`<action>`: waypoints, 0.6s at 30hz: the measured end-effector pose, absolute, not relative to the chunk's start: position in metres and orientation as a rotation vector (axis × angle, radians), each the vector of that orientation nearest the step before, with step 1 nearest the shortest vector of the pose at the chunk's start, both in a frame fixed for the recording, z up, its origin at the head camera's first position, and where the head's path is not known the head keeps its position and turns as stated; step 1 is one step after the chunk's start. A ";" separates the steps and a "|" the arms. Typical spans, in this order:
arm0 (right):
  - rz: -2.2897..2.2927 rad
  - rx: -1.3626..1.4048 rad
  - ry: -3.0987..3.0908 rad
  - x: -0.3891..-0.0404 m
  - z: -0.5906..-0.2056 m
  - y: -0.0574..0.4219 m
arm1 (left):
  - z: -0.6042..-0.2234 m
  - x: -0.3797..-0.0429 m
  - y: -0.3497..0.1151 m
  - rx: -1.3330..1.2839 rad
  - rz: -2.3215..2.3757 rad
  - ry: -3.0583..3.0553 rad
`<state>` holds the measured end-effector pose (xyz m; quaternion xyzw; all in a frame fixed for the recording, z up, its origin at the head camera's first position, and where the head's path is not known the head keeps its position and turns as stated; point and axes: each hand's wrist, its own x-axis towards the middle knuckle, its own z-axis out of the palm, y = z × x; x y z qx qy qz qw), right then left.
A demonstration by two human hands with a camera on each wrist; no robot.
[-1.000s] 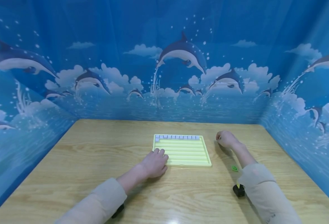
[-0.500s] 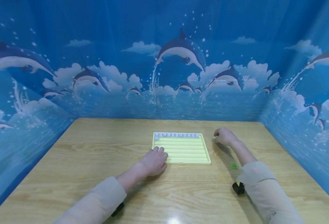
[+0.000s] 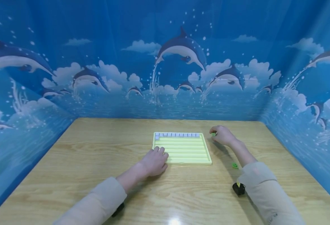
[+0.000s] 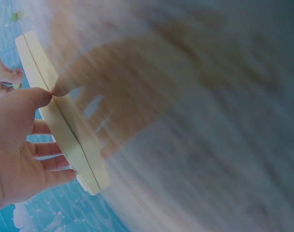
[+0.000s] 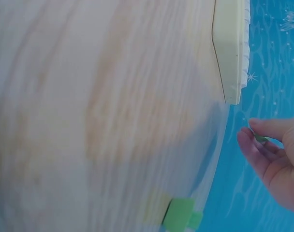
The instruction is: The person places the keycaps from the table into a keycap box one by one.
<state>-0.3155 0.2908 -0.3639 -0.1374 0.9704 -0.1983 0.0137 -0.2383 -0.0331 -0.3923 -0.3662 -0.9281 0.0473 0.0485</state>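
Note:
A pale yellow-green tray (image 3: 185, 150) with ridged rows lies mid-table. Small whitish tiles (image 3: 179, 135) line its back row, and one more sits at the left of the second row. At the tray's front left corner rests my left hand (image 3: 155, 161), fingers spread and loosely straight. In the left wrist view its thumb (image 4: 38, 98) touches the tray's front edge. Beyond the tray's back right corner, my right hand (image 3: 224, 136) pinches a small green tile (image 3: 214, 134) between thumb and fingertips. That green tile (image 5: 259, 138) is partly hidden by the fingers in the right wrist view.
Another small green tile (image 3: 235, 165) lies on the wooden table (image 3: 187, 190), left of the right sleeve. A black device (image 3: 239, 189) is under the right cuff. Blue dolphin-print curtains (image 3: 142, 103) surround the table's back and sides.
My right hand has moved slightly left toward the tray, and the green tile between its fingers now shows. The left hand stays at the tray corner. The head view has tilted slightly.

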 end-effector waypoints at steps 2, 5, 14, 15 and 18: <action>-0.640 -0.440 3.009 -0.316 -0.364 0.290 | -0.392 -0.238 -0.033 -1.115 0.147 -2.829; -0.672 -0.444 2.995 -0.316 -0.363 0.289 | -0.392 -0.238 -0.033 -1.116 0.142 -2.832; -0.721 -0.482 3.010 -0.311 -0.359 0.280 | -0.391 -0.238 -0.033 -1.118 0.143 -2.834; -0.728 -0.482 3.011 -0.311 -0.359 0.279 | -0.391 -0.238 -0.033 -1.120 0.146 -2.833; -0.733 -0.492 3.013 -0.310 -0.359 0.277 | -0.391 -0.237 -0.032 -1.122 0.154 -2.836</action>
